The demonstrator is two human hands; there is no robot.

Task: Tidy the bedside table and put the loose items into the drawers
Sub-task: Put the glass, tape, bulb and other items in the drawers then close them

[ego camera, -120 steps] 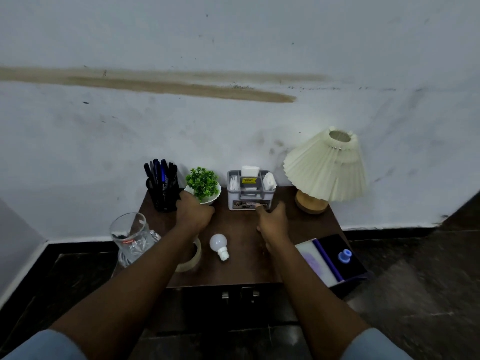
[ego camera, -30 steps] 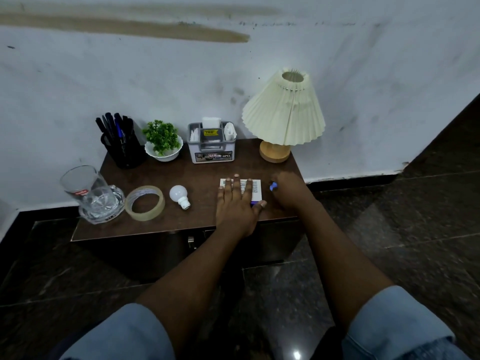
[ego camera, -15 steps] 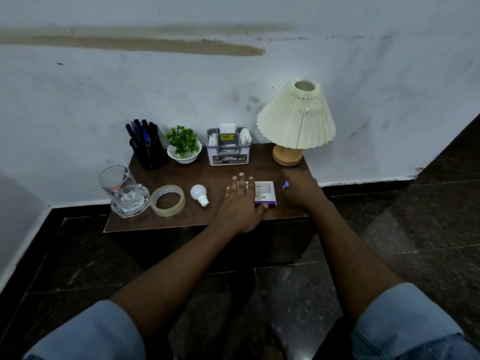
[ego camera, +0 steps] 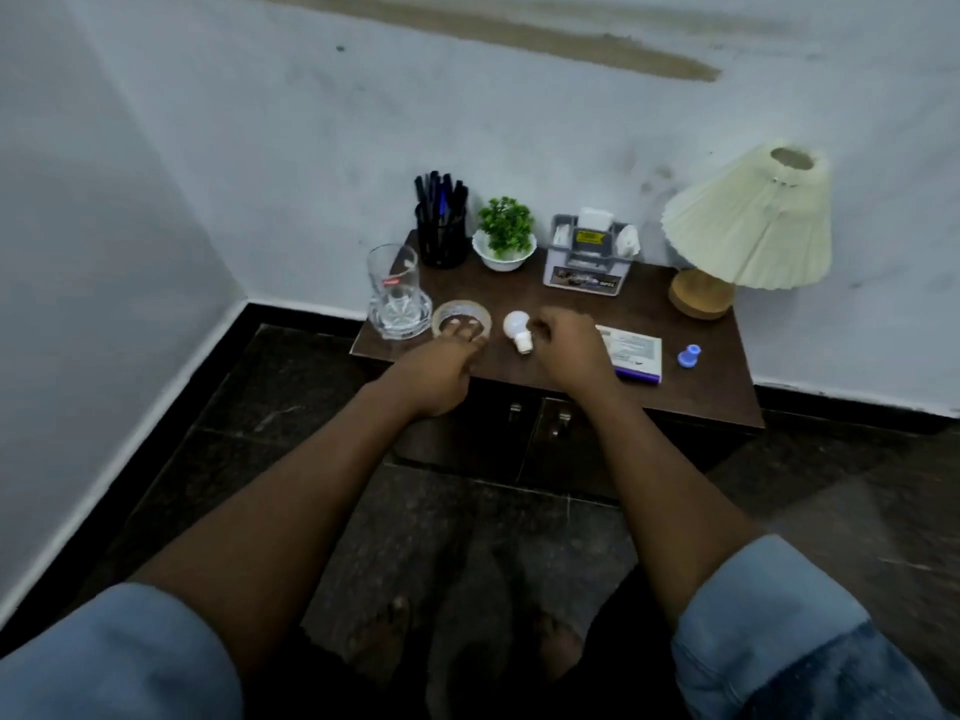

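The dark wooden bedside table (ego camera: 701, 392) has two closed drawer fronts with metal handles (ego camera: 558, 423). My left hand (ego camera: 441, 366) reaches over the near rim of the clear tape roll (ego camera: 485, 317), with its fingertips inside the ring. My right hand (ego camera: 571, 350) has curled fingers right beside the white light bulb (ego camera: 517, 324), which lies on the table; I cannot tell if they hold it. A white and purple booklet (ego camera: 636, 353) lies just right of that hand. A small blue knob-like piece (ego camera: 689, 354) stands further right.
A glass (ego camera: 396, 293) stands at the left front corner, close to the tape roll. Along the back are a black pen holder (ego camera: 441, 231), a small potted plant (ego camera: 505, 236), a grey organiser (ego camera: 589, 257) and a pleated lamp (ego camera: 753, 226). Dark tiled floor lies below.
Both hands have left the booklet and the blue piece and moved left. The left hand is now at the tape roll, the right hand at the bulb. My view has swung left.
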